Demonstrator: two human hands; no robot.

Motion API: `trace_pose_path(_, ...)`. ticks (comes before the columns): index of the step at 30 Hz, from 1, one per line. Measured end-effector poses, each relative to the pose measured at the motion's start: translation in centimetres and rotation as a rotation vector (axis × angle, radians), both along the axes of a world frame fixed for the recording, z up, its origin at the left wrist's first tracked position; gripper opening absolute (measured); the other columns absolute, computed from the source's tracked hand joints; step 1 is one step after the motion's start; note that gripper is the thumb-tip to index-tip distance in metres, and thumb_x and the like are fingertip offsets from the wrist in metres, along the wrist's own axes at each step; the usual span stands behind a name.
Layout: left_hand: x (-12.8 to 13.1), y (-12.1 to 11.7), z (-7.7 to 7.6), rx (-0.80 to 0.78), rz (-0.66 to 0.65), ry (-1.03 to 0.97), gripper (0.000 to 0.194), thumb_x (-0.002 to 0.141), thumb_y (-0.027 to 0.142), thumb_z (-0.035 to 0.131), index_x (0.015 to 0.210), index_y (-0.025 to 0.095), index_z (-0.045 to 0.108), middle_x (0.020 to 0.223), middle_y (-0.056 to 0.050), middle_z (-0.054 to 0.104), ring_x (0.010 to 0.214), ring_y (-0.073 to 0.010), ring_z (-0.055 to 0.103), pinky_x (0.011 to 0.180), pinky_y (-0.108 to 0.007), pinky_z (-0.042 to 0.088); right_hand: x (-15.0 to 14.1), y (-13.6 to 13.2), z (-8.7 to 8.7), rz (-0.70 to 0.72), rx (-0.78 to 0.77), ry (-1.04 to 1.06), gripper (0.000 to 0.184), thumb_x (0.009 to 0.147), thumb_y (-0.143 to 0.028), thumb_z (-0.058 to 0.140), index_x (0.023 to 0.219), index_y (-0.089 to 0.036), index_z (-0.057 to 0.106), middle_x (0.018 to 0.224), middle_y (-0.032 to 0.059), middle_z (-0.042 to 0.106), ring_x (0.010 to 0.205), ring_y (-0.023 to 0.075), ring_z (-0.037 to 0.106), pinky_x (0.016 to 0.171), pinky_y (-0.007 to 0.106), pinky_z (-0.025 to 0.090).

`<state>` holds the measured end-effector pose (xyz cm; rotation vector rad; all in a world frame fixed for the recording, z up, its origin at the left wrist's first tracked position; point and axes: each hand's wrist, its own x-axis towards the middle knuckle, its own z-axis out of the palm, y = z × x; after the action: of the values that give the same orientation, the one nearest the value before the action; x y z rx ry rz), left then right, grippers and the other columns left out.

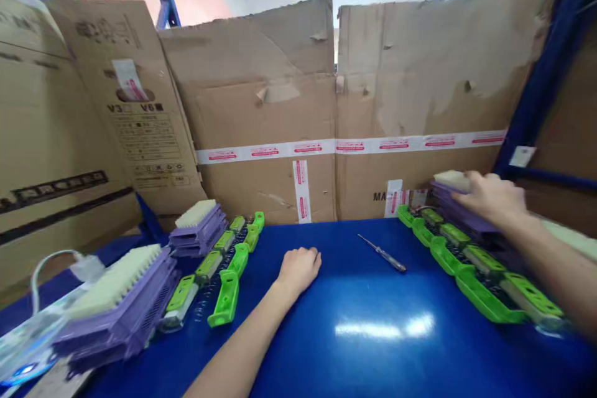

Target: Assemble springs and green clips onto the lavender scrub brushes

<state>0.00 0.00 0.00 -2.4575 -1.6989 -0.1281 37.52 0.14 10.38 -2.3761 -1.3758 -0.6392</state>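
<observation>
My left hand [300, 268] rests on the blue table with its fingers curled in, and nothing shows in it. To its right lies a screwdriver [383, 254] with a clear handle. At the back right my right hand [493, 198], a little blurred, has its fingers closed around the top of a stack of purple pieces with cream, bristle-like tops [451, 181]. Beside that stack runs a row of bright green curved covers [445, 256]. Next to these stand clear-sided pieces with green tops [482, 259].
On the left are further purple stacks with cream tops [122, 280], green-topped pieces [209, 266], springs and green covers [227, 295]. A white cable [37, 280] and plastic bag lie at the far left. Cardboard walls [261, 112] and blue posts [536, 87] enclose the table [336, 298].
</observation>
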Motion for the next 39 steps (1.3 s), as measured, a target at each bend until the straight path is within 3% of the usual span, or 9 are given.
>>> trace_pose_path(5, -0.1, -0.2, 0.3, -0.013, 0.009, -0.015, 0.036, 0.093, 0.032, 0.028, 0.094, 0.017, 0.061, 0.088, -0.014, 0.069, 0.087, -0.0287, 0.066, 0.071, -0.038, 0.048, -8.6, -2.1, -4.3, 0.567, 0.258, 0.013, 0.054, 0.080, -0.044, 0.055, 0.123, -0.011, 0.051, 0.108, 0.0176, 0.060, 0.094, 0.0271, 0.056, 0.078, 0.034, 0.041)
trace_pose_path(8, -0.1, -0.5, 0.4, 0.014, 0.042, -0.049, 0.033, 0.093, 0.032, 0.028, 0.100, 0.017, 0.057, 0.087, -0.013, 0.069, 0.084, -0.0282, 0.067, 0.069, -0.037, 0.048, -13.9, -2.1, -6.8, 0.791, 0.168, 0.195, 0.049, 0.080, -0.043, 0.054, 0.122, -0.016, 0.052, 0.109, 0.0113, 0.060, 0.097, 0.0238, 0.057, 0.084, 0.032, 0.043)
trace_pose_path(12, 0.1, -0.8, 0.7, 0.094, 0.117, -0.172, 0.030, 0.094, 0.034, 0.028, 0.104, 0.018, 0.051, 0.090, -0.010, 0.068, 0.080, -0.0262, 0.067, 0.066, -0.035, 0.047, -18.4, -1.5, -8.6, 0.785, 0.015, 0.279, 0.048, 0.080, -0.038, 0.055, 0.124, -0.019, 0.050, 0.114, 0.0106, 0.058, 0.102, 0.0247, 0.056, 0.087, 0.033, 0.042)
trace_pose_path(17, 0.1, -1.1, 0.8, 0.255, 0.120, -0.348, 0.034, 0.093, 0.041, 0.028, 0.110, 0.019, 0.048, 0.103, -0.010, 0.064, 0.086, -0.0243, 0.065, 0.067, -0.032, 0.047, -21.2, -1.8, -8.4, 0.497, -0.020, 0.171, 0.054, 0.086, -0.045, 0.047, 0.129, -0.013, 0.044, 0.119, 0.0191, 0.052, 0.089, 0.0287, 0.063, 0.074, 0.037, 0.045)
trace_pose_path(23, -0.5, -1.1, 0.8, 0.306, -0.091, -0.441, 0.057, 0.085, 0.057, 0.040, 0.125, 0.016, 0.041, 0.119, -0.012, 0.057, 0.108, -0.0267, 0.054, 0.088, -0.038, 0.044, -20.4, -3.6, -7.4, 0.519, 0.122, 0.052, 0.047, 0.094, -0.043, 0.027, 0.129, -0.017, 0.044, 0.115, 0.0134, 0.057, 0.084, 0.0238, 0.063, 0.062, 0.030, 0.043)
trace_pose_path(27, -0.8, -0.5, 0.3, 0.223, -0.187, -0.354, 0.068, 0.075, 0.060, 0.056, 0.127, 0.019, 0.042, 0.123, -0.012, 0.054, 0.111, -0.0302, 0.051, 0.091, -0.043, 0.041, -17.1, -3.2, -8.1, 0.525, -0.009, 0.020, 0.037, 0.091, -0.034, 0.036, 0.116, -0.014, 0.054, 0.105, 0.0131, 0.063, 0.095, 0.0259, 0.060, 0.072, 0.032, 0.044)
trace_pose_path(32, -1.6, 0.2, 0.2, 0.175, -0.217, -0.372, 0.066, 0.074, 0.053, 0.061, 0.130, 0.023, 0.040, 0.122, -0.009, 0.052, 0.109, -0.0285, 0.053, 0.089, -0.042, 0.043, -14.9, -3.0, -7.6, 0.474, -0.115, 0.083, 0.034, 0.090, -0.033, 0.038, 0.110, -0.016, 0.058, 0.101, 0.0118, 0.065, 0.088, 0.0251, 0.063, 0.069, 0.032, 0.044)
trace_pose_path(36, -2.1, 0.4, 0.2, 0.151, -0.240, -0.399, 0.067, 0.073, 0.055, 0.061, 0.129, 0.023, 0.040, 0.120, -0.009, 0.052, 0.108, -0.0282, 0.053, 0.089, -0.042, 0.043, -14.4, -5.6, -7.0, 0.510, -0.035, 0.090, 0.034, 0.090, -0.036, 0.038, 0.113, -0.019, 0.057, 0.102, 0.0088, 0.065, 0.089, 0.0228, 0.063, 0.071, 0.031, 0.046)
trace_pose_path(39, -2.1, 0.5, 0.1, 0.147, -0.257, -0.417, 0.066, 0.073, 0.054, 0.062, 0.128, 0.024, 0.041, 0.118, -0.009, 0.052, 0.108, -0.0275, 0.053, 0.090, -0.041, 0.044, -12.8, -9.2, -8.5, 0.531, 0.024, -0.020, 0.037, 0.090, -0.039, 0.037, 0.113, -0.018, 0.057, 0.102, 0.0096, 0.065, 0.090, 0.0242, 0.062, 0.072, 0.033, 0.047)
